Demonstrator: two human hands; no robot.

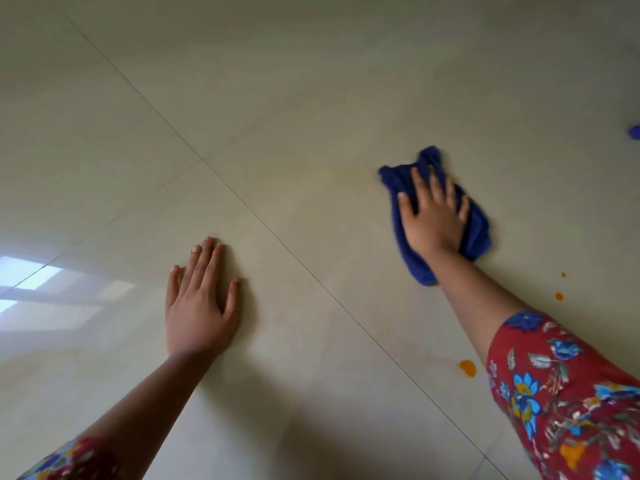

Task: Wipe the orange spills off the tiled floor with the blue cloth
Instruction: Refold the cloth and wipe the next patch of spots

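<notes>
Where the tiled floor (pixel 311 98) fills the head view, the following items are recorded.

Blue cloth (pixel 479 233): crumpled and laid on the floor right of centre, on the far side of a diagonal grout line (pixel 277 237). Its edges are seen around and below the hand set on it.

Right hand (pixel 433 216): laid flat on the blue cloth, fingers straight and spread. The grip is fully open; nothing is clasped, and the cloth is pressed to the tile under palm and fingers. The fingertips are rendered slightly blurred.

Left hand (pixel 199 303): placed palm down on bare tile, left of the grout line and well apart from the cloth. The grip is likewise open, fingers extended, and nothing is held.

Orange spills (pixel 468 368): three are counted. The largest is found just beside the right sleeve (pixel 568 403), a red floral print. A smaller drop (pixel 559 296) and a speck (pixel 563 274) are noted right of the forearm, near the cloth's lower end but not touched by it.

Left sleeve (pixel 69 459): the same print, cut off at the lower left corner.

Window reflection (pixel 31 282): a bright patch is shown on the glossy tile at the left edge.

Blue object (pixel 635 132): partly cropped at the right edge; its kind cannot be told.
</notes>
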